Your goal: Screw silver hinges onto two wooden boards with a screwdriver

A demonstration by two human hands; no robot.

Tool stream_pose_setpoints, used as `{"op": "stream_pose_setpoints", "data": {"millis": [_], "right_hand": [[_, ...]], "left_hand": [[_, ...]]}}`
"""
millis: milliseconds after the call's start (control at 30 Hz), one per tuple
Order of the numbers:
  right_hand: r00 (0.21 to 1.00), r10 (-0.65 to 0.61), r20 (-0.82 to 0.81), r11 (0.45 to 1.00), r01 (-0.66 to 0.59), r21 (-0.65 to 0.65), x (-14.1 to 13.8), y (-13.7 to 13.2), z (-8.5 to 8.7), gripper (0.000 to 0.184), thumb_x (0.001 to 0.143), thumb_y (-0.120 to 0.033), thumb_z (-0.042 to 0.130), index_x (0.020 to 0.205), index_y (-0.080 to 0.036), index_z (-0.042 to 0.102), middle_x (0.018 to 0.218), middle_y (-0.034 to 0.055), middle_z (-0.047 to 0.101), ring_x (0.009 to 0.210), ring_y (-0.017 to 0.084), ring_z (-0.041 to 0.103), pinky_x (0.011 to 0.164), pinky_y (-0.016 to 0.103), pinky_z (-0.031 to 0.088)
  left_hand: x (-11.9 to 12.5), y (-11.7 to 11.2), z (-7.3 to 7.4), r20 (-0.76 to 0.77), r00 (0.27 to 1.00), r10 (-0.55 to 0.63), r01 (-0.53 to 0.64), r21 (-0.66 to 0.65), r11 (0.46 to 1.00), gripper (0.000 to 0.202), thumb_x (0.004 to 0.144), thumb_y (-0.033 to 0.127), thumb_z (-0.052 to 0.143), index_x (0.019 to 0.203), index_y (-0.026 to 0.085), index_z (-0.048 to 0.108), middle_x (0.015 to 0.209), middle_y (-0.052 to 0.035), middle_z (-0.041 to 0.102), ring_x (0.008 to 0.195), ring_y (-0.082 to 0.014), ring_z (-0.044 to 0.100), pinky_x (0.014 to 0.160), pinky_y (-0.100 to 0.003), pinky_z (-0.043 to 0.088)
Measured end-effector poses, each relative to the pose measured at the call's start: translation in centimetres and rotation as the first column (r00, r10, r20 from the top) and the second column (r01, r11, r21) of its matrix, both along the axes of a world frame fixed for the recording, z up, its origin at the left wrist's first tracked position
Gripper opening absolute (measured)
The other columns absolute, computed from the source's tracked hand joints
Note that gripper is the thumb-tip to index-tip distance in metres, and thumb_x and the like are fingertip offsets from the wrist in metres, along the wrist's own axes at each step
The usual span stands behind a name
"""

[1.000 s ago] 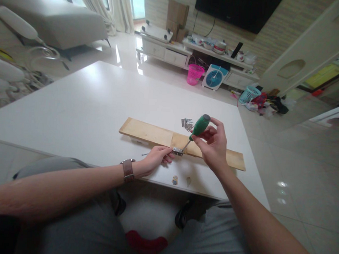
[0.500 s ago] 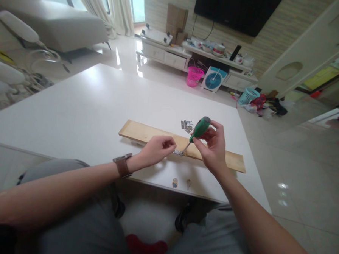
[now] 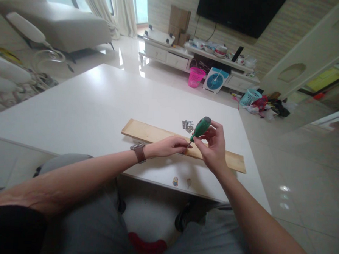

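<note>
My right hand [image 3: 214,146] grips a green screwdriver [image 3: 202,127] by its handle, with the shaft slanting down and left to the front edge of a long wooden board [image 3: 146,130]. My left hand [image 3: 171,145], a watch on its wrist, rests over the board with its fingertips pinched together around the screwdriver's tip. Those fingers cover the metal hinge at the board's edge, and what they hold is too small to make out. Behind the board lies a small pile of metal hinges and screws [image 3: 188,126].
The board lies on a white table [image 3: 82,103]. Near its front edge are a small cartoon-figure sticker [image 3: 175,181] and a small clear piece [image 3: 189,182]. Beyond the table stand a pink basket [image 3: 196,77], a blue fan [image 3: 215,81] and a low white cabinet [image 3: 176,60].
My left hand has moved right along the board to the screwdriver's tip, covering the hinge that showed before. My right hand and the screwdriver have hardly moved.
</note>
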State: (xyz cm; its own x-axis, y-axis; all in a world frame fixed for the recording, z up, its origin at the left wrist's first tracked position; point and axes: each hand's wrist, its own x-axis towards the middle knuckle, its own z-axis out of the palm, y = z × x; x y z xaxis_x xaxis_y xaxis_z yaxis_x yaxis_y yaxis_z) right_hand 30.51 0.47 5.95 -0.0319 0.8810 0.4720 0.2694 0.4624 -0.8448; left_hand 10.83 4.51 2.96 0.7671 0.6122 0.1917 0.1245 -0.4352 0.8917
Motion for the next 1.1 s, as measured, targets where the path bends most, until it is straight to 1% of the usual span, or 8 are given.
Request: {"op": "stream_pose_setpoints", "data": {"millis": [100, 233, 367, 500, 633, 767, 933, 1100], "right_hand": [[1.000, -0.006, 0.030, 1.000, 0.006, 0.008, 0.1, 0.1, 0.0, 0.054, 0.083, -0.027, 0.078, 0.128, -0.033, 0.051, 0.104, -0.0007, 0.066, 0.091, 0.019, 0.069, 0.076, 0.035, 0.060], [0.999, 0.005, 0.041, 1.000, -0.004, -0.014, 0.0, 0.3, -0.1, 0.052, 0.081, -0.032, 0.084, 0.123, -0.031, 0.054, 0.104, -0.0014, 0.065, 0.088, 0.018, 0.068, 0.074, 0.034, 0.061], [0.998, -0.037, 0.042, 0.999, 0.039, -0.037, -0.1, 0.4, -0.3, 0.051, 0.080, -0.038, 0.087, 0.119, -0.030, 0.055, 0.095, -0.0029, 0.065, 0.084, 0.018, 0.067, 0.076, 0.036, 0.062], [0.998, -0.052, 0.029, 0.997, 0.054, -0.050, -0.1, 0.3, -0.4, 0.047, 0.081, -0.033, 0.085, 0.118, -0.029, 0.056, 0.090, -0.0031, 0.068, 0.083, 0.019, 0.070, 0.081, 0.039, 0.062], [1.000, 0.018, -0.019, 0.998, -0.019, -0.057, -0.2, 0.1, -0.3, 0.046, 0.083, -0.027, 0.080, 0.121, -0.029, 0.054, 0.097, -0.0008, 0.074, 0.091, 0.020, 0.074, 0.086, 0.040, 0.062], [0.998, 0.048, 0.030, 0.996, -0.045, -0.082, -0.2, 0.3, -0.5, 0.043, 0.080, -0.032, 0.084, 0.113, -0.028, 0.056, 0.100, -0.0007, 0.070, 0.092, 0.019, 0.071, 0.078, 0.036, 0.063], [0.994, 0.021, 0.103, 0.980, 0.000, -0.201, 0.1, 0.9, -1.0, 0.047, 0.073, -0.043, 0.090, 0.102, -0.026, 0.057, 0.085, -0.0033, 0.066, 0.074, 0.017, 0.068, 0.066, 0.034, 0.061], [0.983, -0.045, 0.178, 0.980, 0.078, -0.183, 0.2, 0.7, -1.0, 0.036, 0.073, -0.036, 0.086, 0.091, -0.025, 0.057, 0.075, -0.0039, 0.066, 0.066, 0.017, 0.065, 0.063, 0.033, 0.055]], "left_hand": [[0.2, 0.3, -0.6, 0.009, 1.000, 0.009, -0.009, -0.027, 1.000, 0.021, 0.098, 0.025, 0.060, 0.101, 0.017, 0.079, 0.091, -0.0076, 0.076, 0.087, -0.0198, 0.068, 0.081, -0.029, 0.051], [0.3, 0.7, -1.3, 0.018, 1.000, 0.005, -0.004, -0.043, 0.999, 0.020, 0.098, 0.024, 0.060, 0.092, 0.016, 0.077, 0.088, -0.0063, 0.074, 0.083, -0.0181, 0.066, 0.079, -0.028, 0.050], [0.4, 0.7, -1.8, 0.051, 0.999, 0.013, -0.009, -0.081, 0.997, 0.021, 0.097, 0.026, 0.061, 0.086, 0.015, 0.075, 0.082, -0.0048, 0.072, 0.077, -0.0169, 0.064, 0.077, -0.028, 0.049], [0.5, 0.6, -2.0, 0.083, 0.996, 0.017, -0.004, -0.154, 0.988, 0.019, 0.096, 0.027, 0.063, 0.090, 0.015, 0.076, 0.085, -0.0057, 0.074, 0.079, -0.0171, 0.065, 0.078, -0.028, 0.051], [0.5, 0.7, -2.1, 0.095, 0.995, 0.015, 0.004, -0.203, 0.979, 0.017, 0.094, 0.025, 0.064, 0.088, 0.015, 0.076, 0.085, -0.0054, 0.074, 0.079, -0.0167, 0.066, 0.079, -0.028, 0.051], [0.7, 0.9, -2.6, 0.096, 0.994, 0.053, -0.034, -0.183, 0.983, 0.017, 0.093, 0.026, 0.066, 0.088, 0.015, 0.078, 0.081, -0.0042, 0.074, 0.076, -0.0163, 0.065, 0.076, -0.028, 0.051], [1.0, 0.8, -3.4, 0.111, 0.988, 0.103, -0.079, -0.203, 0.976, 0.016, 0.091, 0.026, 0.068, 0.085, 0.015, 0.079, 0.079, -0.0036, 0.075, 0.073, -0.0151, 0.066, 0.074, -0.027, 0.051], [1.0, 0.9, -3.4, 0.123, 0.987, 0.107, -0.074, -0.243, 0.967, 0.017, 0.089, 0.029, 0.073, 0.086, 0.015, 0.081, 0.079, -0.0045, 0.075, 0.074, -0.0158, 0.065, 0.073, -0.027, 0.051]]}}
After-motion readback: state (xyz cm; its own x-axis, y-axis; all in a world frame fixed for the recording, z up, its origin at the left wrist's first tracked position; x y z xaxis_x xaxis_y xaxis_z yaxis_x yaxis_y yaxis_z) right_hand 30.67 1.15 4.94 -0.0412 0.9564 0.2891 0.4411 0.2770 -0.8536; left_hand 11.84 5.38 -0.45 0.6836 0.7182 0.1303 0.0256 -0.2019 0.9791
